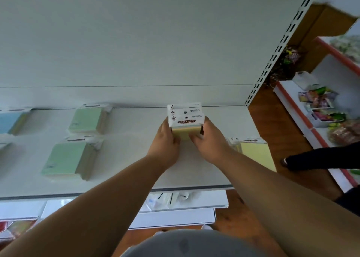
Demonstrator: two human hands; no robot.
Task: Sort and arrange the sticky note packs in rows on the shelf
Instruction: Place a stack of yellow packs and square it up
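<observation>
Both hands hold a stack of yellow sticky note packs (185, 120) with white "STICKY NOTE" header cards, at the back middle of the white shelf (136, 171). My left hand (164, 145) grips its left side and my right hand (209, 140) its right side. Two green pack stacks lie to the left, one at the back (88, 119) and one nearer the front (68, 157). A blue pack (11, 121) sits at the far left. Another yellow pack (255, 151) lies at the shelf's right end.
The shelf's white back panel rises behind, with a slotted upright (272, 62) on the right. Lower shelves (175, 216) jut out below. A red-edged shelf unit (319, 108) with snack packets stands across the wooden floor at right, beside someone's dark-clad leg (319, 157).
</observation>
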